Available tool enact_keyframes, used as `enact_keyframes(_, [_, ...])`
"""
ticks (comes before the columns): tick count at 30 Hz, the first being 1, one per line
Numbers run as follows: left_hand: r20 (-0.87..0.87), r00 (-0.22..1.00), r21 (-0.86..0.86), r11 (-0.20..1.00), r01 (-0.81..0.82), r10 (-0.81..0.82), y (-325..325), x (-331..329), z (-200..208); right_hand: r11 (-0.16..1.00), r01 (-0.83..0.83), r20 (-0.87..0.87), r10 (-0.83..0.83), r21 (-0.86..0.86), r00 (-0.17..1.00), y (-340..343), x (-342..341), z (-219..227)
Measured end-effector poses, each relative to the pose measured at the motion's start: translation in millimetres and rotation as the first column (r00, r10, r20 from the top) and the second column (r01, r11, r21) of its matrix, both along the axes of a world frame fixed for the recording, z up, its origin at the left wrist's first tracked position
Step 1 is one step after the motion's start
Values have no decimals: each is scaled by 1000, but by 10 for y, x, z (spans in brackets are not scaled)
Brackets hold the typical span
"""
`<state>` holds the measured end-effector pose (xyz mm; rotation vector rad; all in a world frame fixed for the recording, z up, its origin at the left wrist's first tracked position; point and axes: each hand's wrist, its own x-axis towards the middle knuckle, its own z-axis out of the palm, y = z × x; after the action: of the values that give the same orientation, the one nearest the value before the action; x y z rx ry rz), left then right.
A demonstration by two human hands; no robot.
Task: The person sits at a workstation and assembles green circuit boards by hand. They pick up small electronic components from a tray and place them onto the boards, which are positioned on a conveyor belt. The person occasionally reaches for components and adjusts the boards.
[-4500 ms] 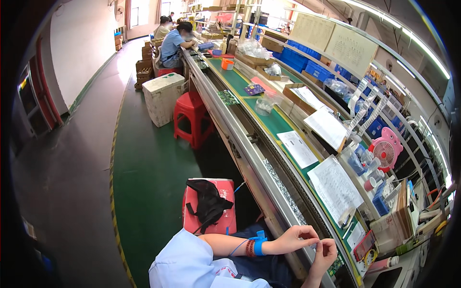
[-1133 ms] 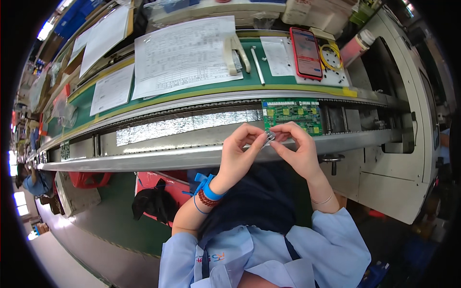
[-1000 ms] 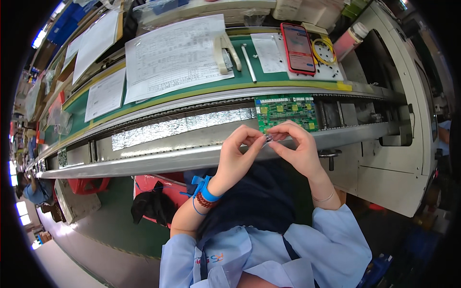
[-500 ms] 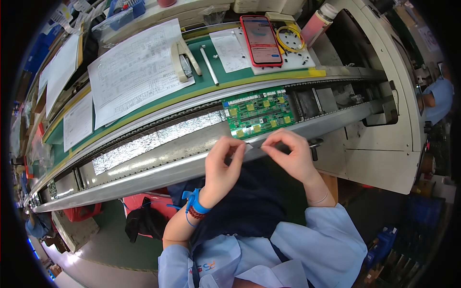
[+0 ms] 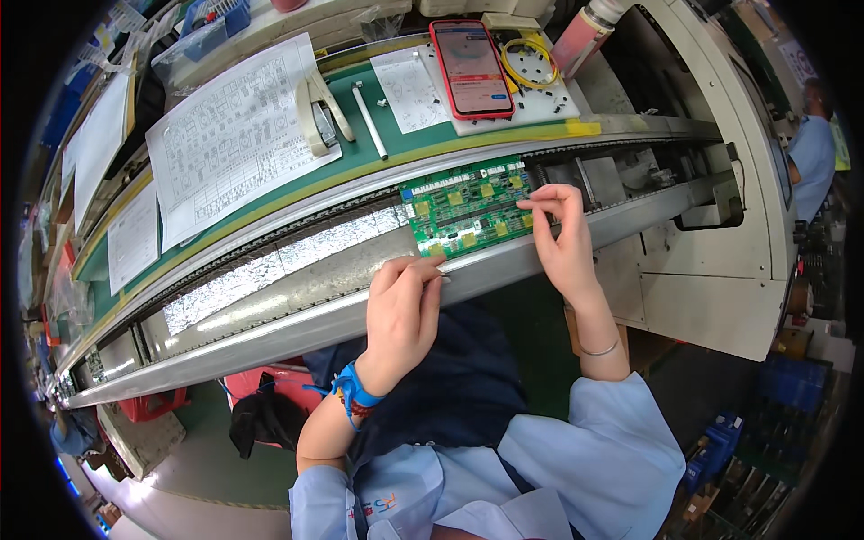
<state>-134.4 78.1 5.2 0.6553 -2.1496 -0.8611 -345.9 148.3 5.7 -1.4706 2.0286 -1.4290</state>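
Note:
A green circuit board (image 5: 469,214) with yellow square patches and a row of white connectors lies across the conveyor rails. Over its right part, the thumb and forefinger of my right hand (image 5: 567,247) are pinched together; whatever is between them is too small to make out. My left hand (image 5: 401,310) is closed at the near rail, just below the board's lower left corner. A tiny pale bit shows at its fingertips, too small to name. A blue wrist strap (image 5: 356,385) circles my left wrist.
Beyond the conveyor's metal rail (image 5: 297,321), a green bench holds printed sheets (image 5: 236,135), a beige stapler-like tool (image 5: 322,112), a white pen-like stick (image 5: 370,121), a red-cased phone (image 5: 472,70) and a yellow cable coil (image 5: 529,63). A beige machine housing (image 5: 711,297) stands at right.
My right hand has moved up and away from my left hand, onto the board's right part. The left hand has shifted slightly left and down. The whole view has shifted slightly.

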Motion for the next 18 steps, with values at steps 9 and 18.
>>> enact_keyframes(9, [132,991,-119,993,-5,21,-15,-160,49,997,-56,-355,69,46,932,-2,-5,-37])
enact_keyframes(18, [249,968,-154,986,68,-28,-60,-372,69,992,-100,-454,126,81,882,-37,80,8])
